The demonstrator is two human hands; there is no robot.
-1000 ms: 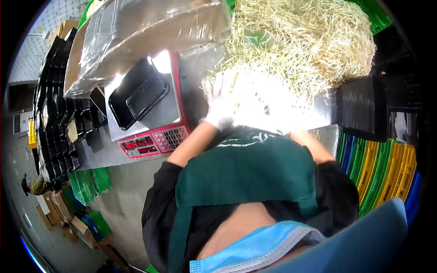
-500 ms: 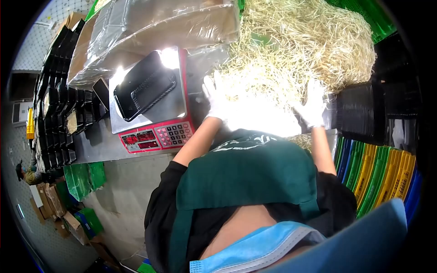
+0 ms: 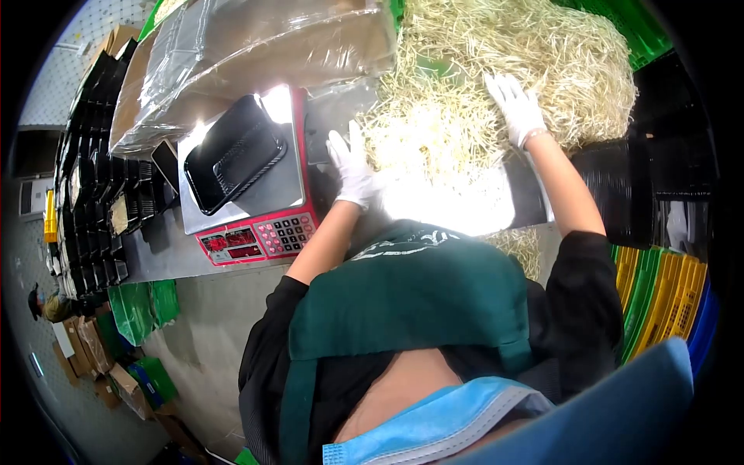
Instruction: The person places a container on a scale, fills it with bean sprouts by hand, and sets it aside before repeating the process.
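A big heap of pale, thin sprouts (image 3: 573, 70), which look like bean sprouts, covers the table in front of me. My right hand (image 3: 518, 112), in a white glove, lies on the heap with its fingers stretched out. At the heap's left edge my gloved left hand (image 3: 353, 172) rests with its fingers apart, beside the sprouts. Glare washes out the nearer part of the pile. Left of that hand stands a red scale (image 3: 256, 232) with a steel top, bearing a black plastic tray (image 3: 236, 155) that looks empty.
Stacked black trays (image 3: 93, 178), some with pale contents, stand at the far left. A plastic-covered cardboard box (image 3: 263, 46) sits behind the scale. Black wrapped stacks (image 3: 612, 190) and colored crates (image 3: 659, 294) are at right. Another person (image 3: 54, 306) is far off at left.
My right hand has moved up and slightly left, from the pile's right side onto the sprouts. My left hand has shifted slightly left and down.
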